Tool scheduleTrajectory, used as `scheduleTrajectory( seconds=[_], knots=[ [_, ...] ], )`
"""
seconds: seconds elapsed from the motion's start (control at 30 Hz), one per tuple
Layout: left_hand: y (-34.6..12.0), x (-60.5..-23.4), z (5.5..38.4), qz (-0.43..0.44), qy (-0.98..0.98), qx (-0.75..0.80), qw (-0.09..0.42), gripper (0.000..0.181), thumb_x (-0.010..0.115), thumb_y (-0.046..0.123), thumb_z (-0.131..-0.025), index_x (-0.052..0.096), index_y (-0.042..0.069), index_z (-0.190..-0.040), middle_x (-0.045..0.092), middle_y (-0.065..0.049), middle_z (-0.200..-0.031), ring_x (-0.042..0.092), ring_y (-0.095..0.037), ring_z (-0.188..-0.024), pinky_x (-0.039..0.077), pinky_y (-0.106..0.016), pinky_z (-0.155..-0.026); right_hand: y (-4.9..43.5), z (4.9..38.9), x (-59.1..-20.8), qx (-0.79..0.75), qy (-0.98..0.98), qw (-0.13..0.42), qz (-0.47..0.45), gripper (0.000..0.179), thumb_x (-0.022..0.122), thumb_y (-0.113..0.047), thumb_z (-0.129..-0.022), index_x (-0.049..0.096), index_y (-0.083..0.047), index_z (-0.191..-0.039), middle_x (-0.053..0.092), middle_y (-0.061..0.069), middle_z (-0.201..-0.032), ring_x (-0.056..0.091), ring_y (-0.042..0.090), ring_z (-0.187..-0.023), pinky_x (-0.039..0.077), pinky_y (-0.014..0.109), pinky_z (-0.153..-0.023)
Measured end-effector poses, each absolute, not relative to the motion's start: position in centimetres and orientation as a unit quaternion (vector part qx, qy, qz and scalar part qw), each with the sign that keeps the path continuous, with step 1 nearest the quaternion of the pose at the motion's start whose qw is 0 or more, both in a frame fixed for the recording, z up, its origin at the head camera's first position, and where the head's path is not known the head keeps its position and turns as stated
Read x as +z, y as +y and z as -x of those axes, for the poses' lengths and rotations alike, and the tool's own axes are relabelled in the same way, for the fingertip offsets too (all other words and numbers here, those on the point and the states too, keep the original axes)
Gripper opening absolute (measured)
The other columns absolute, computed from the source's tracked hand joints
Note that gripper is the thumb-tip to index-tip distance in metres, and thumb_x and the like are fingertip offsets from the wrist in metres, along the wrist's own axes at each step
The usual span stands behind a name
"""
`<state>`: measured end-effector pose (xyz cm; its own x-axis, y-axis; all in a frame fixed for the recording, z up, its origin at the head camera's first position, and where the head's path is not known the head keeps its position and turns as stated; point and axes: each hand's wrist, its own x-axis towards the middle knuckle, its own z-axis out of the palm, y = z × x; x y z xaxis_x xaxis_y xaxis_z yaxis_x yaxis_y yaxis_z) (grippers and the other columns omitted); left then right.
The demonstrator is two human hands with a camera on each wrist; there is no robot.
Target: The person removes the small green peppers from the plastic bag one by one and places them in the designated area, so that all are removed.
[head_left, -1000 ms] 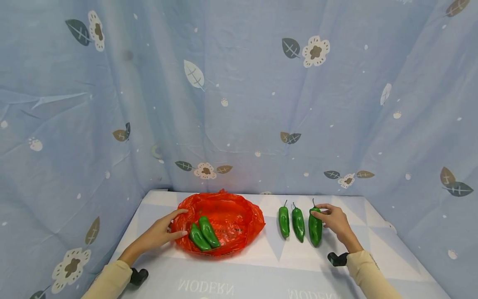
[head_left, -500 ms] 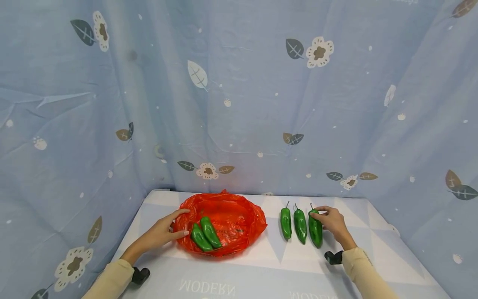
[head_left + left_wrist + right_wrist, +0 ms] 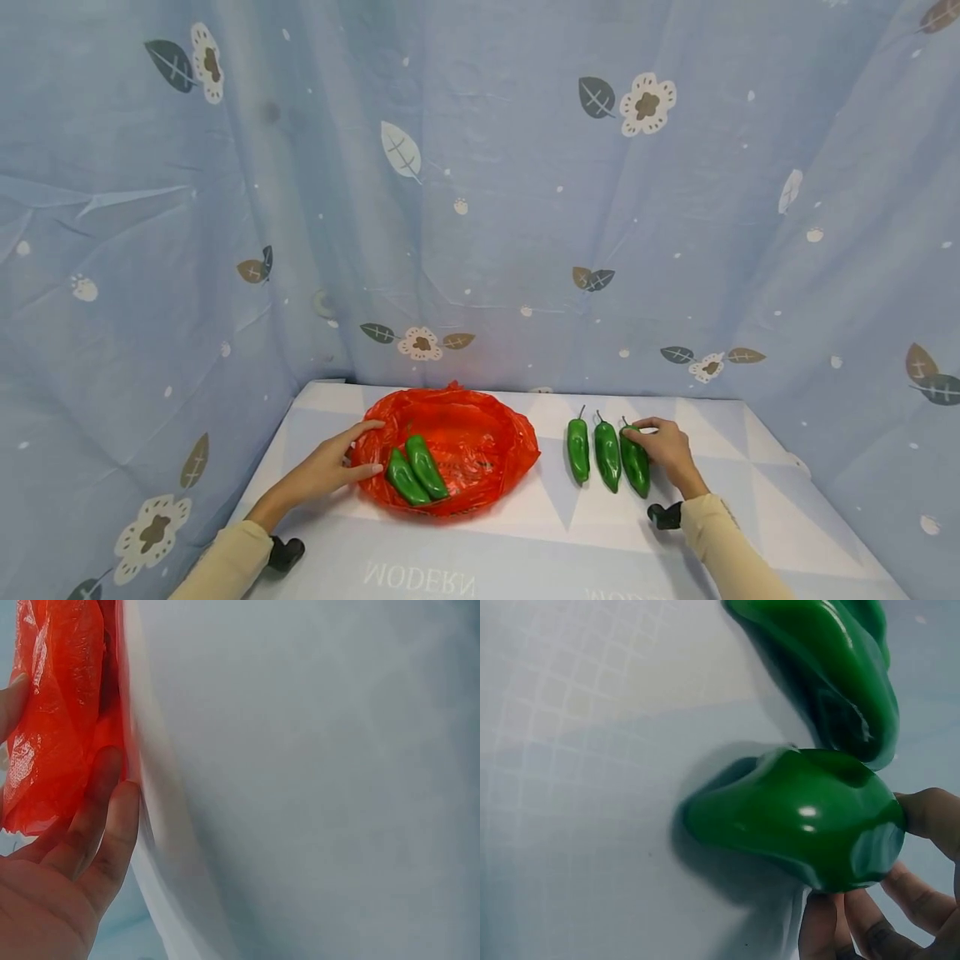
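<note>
In the head view my right hand pinches the upper end of the rightmost green chili pepper, thumb on one side and fingers on the other. The right wrist view shows this pepper on the tabletop, touching its neighbour. Two more green peppers, the middle one and the left one, lie side by side. My left hand rests against the left side of an opened red plastic bag, thumb and fingers spread. Inside the bag lie two green peppers.
The table has a white and grey patterned cover with lettering near the front. A blue curtain with leaves and flowers hangs behind and along both sides. Black devices are strapped at both wrists.
My right hand has shifted the top of its pepper slightly left, closer to the middle pepper, so it now tilts more. My left hand stays at the bag. The head view has shifted slightly.
</note>
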<state>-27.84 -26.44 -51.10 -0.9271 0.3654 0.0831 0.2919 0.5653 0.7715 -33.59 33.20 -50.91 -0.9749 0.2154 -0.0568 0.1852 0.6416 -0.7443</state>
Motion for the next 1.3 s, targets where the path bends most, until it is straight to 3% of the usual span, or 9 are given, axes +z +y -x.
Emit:
scheduleTrajectory(
  seconds=[0.5,0.77,0.93,1.3],
  knots=[
    [-26.7,-51.1,27.9,-0.181,0.886,0.423,0.046,0.071,0.078,0.038,-0.092,0.045,0.020,-0.153,0.046,-0.020,-0.153,0.053,-0.036,-0.127,0.050,-0.057,-0.100,33.2,33.4,-51.3,0.396,-0.909,0.035,0.125,0.052,0.071,-0.036,-0.096,0.065,0.008,-0.124,0.067,0.024,-0.104,0.062,0.022,-0.074,0.051,0.033,-0.060],
    [-26.6,-51.0,27.9,-0.183,0.889,0.418,0.045,0.071,0.078,0.037,-0.093,0.045,0.019,-0.153,0.047,-0.020,-0.152,0.054,-0.035,-0.125,0.050,-0.056,-0.099,32.9,33.3,-50.7,0.406,-0.904,0.061,0.123,0.039,0.064,-0.025,-0.100,0.066,0.007,-0.121,0.068,0.023,-0.104,0.064,0.022,-0.075,0.056,0.034,-0.061],
    [-26.6,-50.8,28.0,-0.182,0.890,0.415,0.042,0.070,0.078,0.037,-0.093,0.045,0.019,-0.153,0.050,-0.019,-0.149,0.056,-0.030,-0.116,0.053,-0.051,-0.095,32.3,33.3,-49.6,0.400,-0.902,0.114,0.116,0.028,0.059,-0.017,-0.101,0.068,0.004,-0.118,0.070,0.023,-0.106,0.068,0.031,-0.083,0.053,0.030,-0.059],
    [-26.6,-50.7,27.9,-0.186,0.887,0.421,0.049,0.070,0.078,0.036,-0.092,0.046,0.020,-0.152,0.049,-0.019,-0.150,0.056,-0.031,-0.118,0.052,-0.052,-0.096,30.5,32.9,-48.0,0.428,-0.894,0.116,0.064,0.030,0.064,-0.019,-0.101,0.069,0.002,-0.122,0.071,0.022,-0.110,0.070,0.035,-0.094,0.058,0.033,-0.069]
  ],
)
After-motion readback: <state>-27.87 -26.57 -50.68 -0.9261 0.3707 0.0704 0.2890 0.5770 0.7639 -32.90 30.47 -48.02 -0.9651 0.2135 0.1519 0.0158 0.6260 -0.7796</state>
